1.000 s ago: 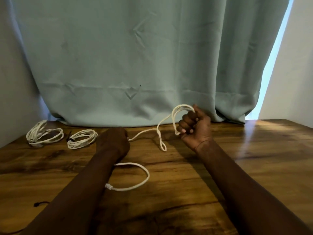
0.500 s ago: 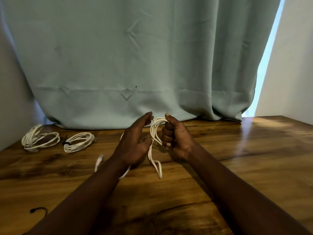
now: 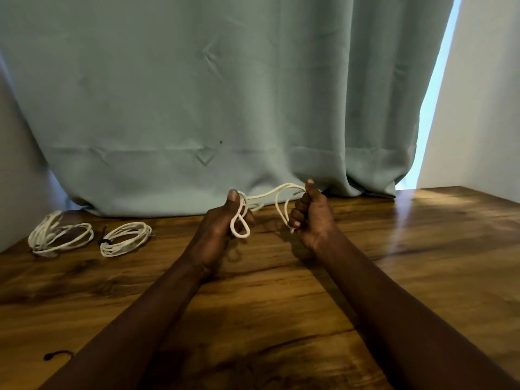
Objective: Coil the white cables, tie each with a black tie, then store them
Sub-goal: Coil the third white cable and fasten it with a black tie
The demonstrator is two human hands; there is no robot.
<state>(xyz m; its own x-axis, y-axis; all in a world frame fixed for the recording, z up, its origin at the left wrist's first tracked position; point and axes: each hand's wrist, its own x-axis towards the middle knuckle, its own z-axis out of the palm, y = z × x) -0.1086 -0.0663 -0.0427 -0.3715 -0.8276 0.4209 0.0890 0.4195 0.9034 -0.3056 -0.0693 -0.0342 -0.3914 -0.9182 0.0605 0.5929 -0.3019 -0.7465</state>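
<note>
Head view has the white cable (image 3: 270, 196) lifted off the counter (image 3: 394, 277) at the middle of the frame, strung between both hands. The left hand (image 3: 219, 232) curls round a small hanging loop, with its thumb (image 3: 233, 197) pressed on the strand. The right hand (image 3: 313, 220) has its fingers (image 3: 297, 213) curled round several longer loops, thumb raised above them.

At the left of the frame lie an outer coil (image 3: 60, 235) and an inner coil (image 3: 125, 239); the inner one wears a black tie (image 3: 105, 242). A loose tie (image 3: 57, 355) lies at the lower left.

The step looks like coiling. To do it well, carry the left loop across into the right hand and match its size to the others. Let the strand roll so it does not kink, and clamp with the thumb before reaching for the loose tie.
</note>
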